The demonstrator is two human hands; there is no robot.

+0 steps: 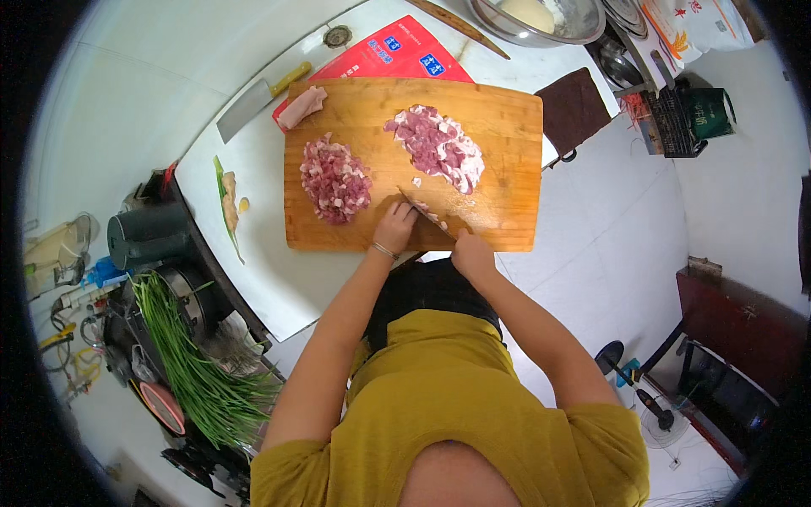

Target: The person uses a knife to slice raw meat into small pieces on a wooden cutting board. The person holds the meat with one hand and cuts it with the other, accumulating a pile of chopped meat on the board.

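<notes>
A knife (pixel 429 215) lies at a slant over the near edge of the wooden cutting board (pixel 507 169), its handle wrapped by my right hand (pixel 473 255). Beside the blade, my left hand (pixel 395 226) rests on the board with its fingers drawn together; what they press on is hidden. Small bits of meat (pixel 443 225) lie along the blade's right side. Diced raw meat (pixel 335 180) is heaped at the board's left. Sliced meat with white fat (pixel 435 145) spreads over the upper right. A pale pink piece of meat (pixel 302 107) sits at the far left corner.
A cleaver (pixel 245 111) lies left of the board, near ginger (pixel 229 199) and a green onion (pixel 220 182). Under the board's far edge is a red sheet (pixel 397 51). A metal bowl with dough (pixel 529 13) stands beyond. Long green stalks (pixel 190 363) lie at lower left.
</notes>
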